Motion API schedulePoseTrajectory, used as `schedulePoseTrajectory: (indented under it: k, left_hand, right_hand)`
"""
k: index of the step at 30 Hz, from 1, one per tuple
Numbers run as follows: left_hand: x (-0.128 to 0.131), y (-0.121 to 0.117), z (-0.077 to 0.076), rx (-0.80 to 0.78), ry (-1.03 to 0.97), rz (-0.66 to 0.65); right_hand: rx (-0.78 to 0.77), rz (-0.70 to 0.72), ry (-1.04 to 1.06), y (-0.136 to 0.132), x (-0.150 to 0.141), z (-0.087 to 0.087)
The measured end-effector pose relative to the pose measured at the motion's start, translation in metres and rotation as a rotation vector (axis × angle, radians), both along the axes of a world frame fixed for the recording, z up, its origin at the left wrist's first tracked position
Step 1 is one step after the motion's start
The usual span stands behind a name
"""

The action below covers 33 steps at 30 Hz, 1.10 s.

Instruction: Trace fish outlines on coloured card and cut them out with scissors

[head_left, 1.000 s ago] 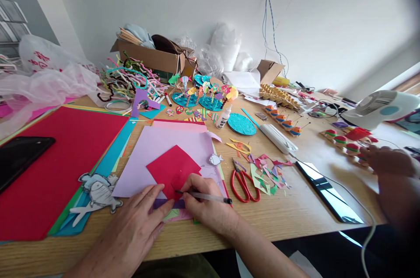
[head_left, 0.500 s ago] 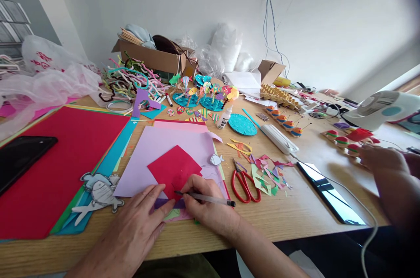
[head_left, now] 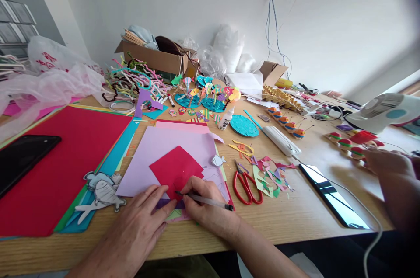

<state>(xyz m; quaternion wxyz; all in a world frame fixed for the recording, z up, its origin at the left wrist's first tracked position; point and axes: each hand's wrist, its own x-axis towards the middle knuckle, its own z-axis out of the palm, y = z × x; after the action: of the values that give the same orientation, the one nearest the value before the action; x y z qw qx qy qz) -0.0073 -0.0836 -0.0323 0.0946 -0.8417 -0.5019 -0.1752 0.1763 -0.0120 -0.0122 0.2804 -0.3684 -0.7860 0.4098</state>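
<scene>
Head view: at the bottom centre of the frame, the left hand point(head_left: 139, 212) lies flat with its fingers extended, grasping nothing, its fingertips against the lower left edge of a small red paper point(head_left: 175, 166). Just beside it, right of centre, the right hand point(head_left: 206, 208) grips a pen point(head_left: 213, 202) between thumb and fingers, the tip at the lower part of that red paper, where faint dark lines show. The small red paper sits in the lower middle of the frame, turned cornerwise on a lilac sheet point(head_left: 139, 160).

At lower left, paper fish cutouts point(head_left: 106, 192) overlap the edge of a large red sheet point(head_left: 88, 147), which bears a black phone point(head_left: 28, 158). Right of the hands lie red-handled scissors point(head_left: 243, 188), near coloured paper scraps point(head_left: 265, 179). A small white fish point(head_left: 217, 161) rests at the lilac sheet's right edge. At the right edge of the frame is another person's hand point(head_left: 389, 162), blurred; I cannot tell its grip.

Farther up, a glue bottle point(head_left: 226, 119) stands beside a blue disc point(head_left: 244, 126). Behind, at upper left of centre, are tangled pipe cleaners point(head_left: 138, 78) and a cardboard box point(head_left: 154, 57).
</scene>
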Motion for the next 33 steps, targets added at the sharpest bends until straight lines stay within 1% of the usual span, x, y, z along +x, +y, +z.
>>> schedulePoseTrajectory:
  k: [8,18,21,28,33]
  left_hand:
    - [0.0002,-0.0004,0.0003,0.006,0.015,-0.008]
    - [-0.0002,-0.0016,-0.0054,-0.020,-0.052,0.016]
    - [-0.0011,-0.0013,-0.0054,-0.022,-0.050,-0.007]
    - [0.0000,-0.0005,-0.0012,0.033,-0.009,-0.012]
    - [0.0001,-0.0005,-0.0034,0.037,-0.011,-0.007]
  right_hand:
    - [0.022,0.000,-0.028,0.0001,0.0009,0.0007]
    - [0.023,0.008,-0.011,0.0009,-0.0001,-0.0010]
    - [0.030,0.009,-0.013,0.0012,0.0003,-0.0008]
    - [0.030,0.010,-0.009,0.0013,-0.0004,0.0001]
    - [0.044,0.004,-0.009,0.0016,-0.0003,0.0003]
